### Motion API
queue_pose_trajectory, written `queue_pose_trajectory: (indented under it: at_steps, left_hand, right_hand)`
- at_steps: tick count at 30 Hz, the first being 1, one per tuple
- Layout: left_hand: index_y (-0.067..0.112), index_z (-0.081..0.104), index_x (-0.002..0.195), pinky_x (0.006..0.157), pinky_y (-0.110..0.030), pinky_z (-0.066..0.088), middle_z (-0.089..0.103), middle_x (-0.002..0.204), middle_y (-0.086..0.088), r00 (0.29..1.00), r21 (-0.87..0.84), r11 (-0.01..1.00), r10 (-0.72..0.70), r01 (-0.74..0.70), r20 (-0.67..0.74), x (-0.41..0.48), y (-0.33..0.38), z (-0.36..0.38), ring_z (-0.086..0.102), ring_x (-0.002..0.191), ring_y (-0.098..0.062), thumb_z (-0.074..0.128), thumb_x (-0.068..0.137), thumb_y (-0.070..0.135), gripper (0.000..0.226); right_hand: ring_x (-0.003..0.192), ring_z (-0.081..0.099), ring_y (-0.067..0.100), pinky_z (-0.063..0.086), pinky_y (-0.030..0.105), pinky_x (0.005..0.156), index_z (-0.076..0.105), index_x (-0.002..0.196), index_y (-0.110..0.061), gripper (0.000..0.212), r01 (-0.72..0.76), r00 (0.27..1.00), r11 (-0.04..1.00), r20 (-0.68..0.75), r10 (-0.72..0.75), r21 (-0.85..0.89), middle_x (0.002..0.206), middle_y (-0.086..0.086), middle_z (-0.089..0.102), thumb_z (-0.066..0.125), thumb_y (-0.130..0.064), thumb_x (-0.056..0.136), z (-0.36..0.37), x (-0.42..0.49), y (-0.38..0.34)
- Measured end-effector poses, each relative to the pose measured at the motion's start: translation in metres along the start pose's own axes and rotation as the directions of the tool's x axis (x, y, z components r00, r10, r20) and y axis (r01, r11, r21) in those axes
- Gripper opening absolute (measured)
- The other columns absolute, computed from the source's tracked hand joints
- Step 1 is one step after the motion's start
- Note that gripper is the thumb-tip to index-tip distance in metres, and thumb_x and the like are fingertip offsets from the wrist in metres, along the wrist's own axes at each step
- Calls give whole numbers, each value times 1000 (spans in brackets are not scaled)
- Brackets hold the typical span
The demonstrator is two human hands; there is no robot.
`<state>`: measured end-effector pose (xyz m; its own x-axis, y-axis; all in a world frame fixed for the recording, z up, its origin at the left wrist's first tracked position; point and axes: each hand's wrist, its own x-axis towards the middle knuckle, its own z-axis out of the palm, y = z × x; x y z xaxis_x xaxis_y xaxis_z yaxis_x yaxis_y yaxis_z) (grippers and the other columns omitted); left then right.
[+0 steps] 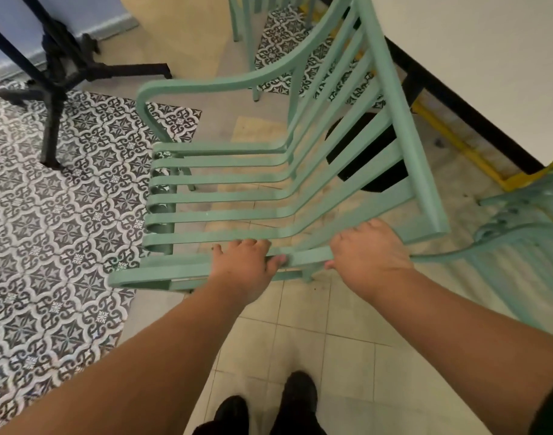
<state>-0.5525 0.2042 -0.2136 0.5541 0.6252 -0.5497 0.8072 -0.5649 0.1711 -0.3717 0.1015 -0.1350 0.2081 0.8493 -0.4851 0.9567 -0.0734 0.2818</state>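
Both hands grip the near side rail of the tilted mint-green slatted armchair (408, 142), left hand (243, 270) at mid-rail, right hand (371, 251) nearer the backrest corner, so the chair extends away from them beside the white table (488, 58)

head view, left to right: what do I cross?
black table base → left hand → right hand → second green chair. Both hands grip the tilted green chair, which spans the middle, so it is unranked.
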Motion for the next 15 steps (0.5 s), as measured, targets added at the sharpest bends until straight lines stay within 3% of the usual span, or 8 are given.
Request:
queue_pose_trajectory:
  at_steps: [3,6,9,11,15]
  left_hand:
    - [30,56,122,113,-63,25,61,123,-3,995,-79,996,-35,43,97,5,5,16,51,124,-31,13,99,68,61]
    - [31,58,114,108,-59,29,63,116,-1,999,-81,995,-52,53,13,12,8,22,52,119,-30,11,99,67,61]
    - [29,57,92,80,-42,45,64,83,3,994,36,997,77,-74,-83,19,0,24,62,86,-24,5,94,72,67]
    - [28,54,84,63,-36,48,58,70,4,986,41,991,128,-124,-109,25,-8,25,58,68,-20,5,93,73,66]
    - [27,54,82,53,-32,39,57,66,4,969,98,979,191,-177,-155,28,-12,27,54,61,-18,6,95,72,66]
  right_hand:
    - [96,62,23,33,38,82,62,108,-22,45,3,1000,999,2,-3,-32,102,-2,68,40,-60,102,2,2,0]
    - [97,62,23,34,38,83,62,109,-21,44,-10,1000,1000,1,10,-18,103,-2,68,42,-59,101,1,2,-2]
    - [95,63,23,33,38,81,62,107,-20,47,-27,1000,999,-16,27,-36,100,-1,68,40,-61,101,1,1,-3]
    - [96,62,23,34,37,81,61,106,-20,49,-41,999,998,-3,41,-55,99,-2,67,36,-62,101,1,2,-5]
    - [99,62,22,34,36,82,60,106,-23,49,-91,996,995,14,91,-46,100,-3,67,36,-65,100,0,1,-10]
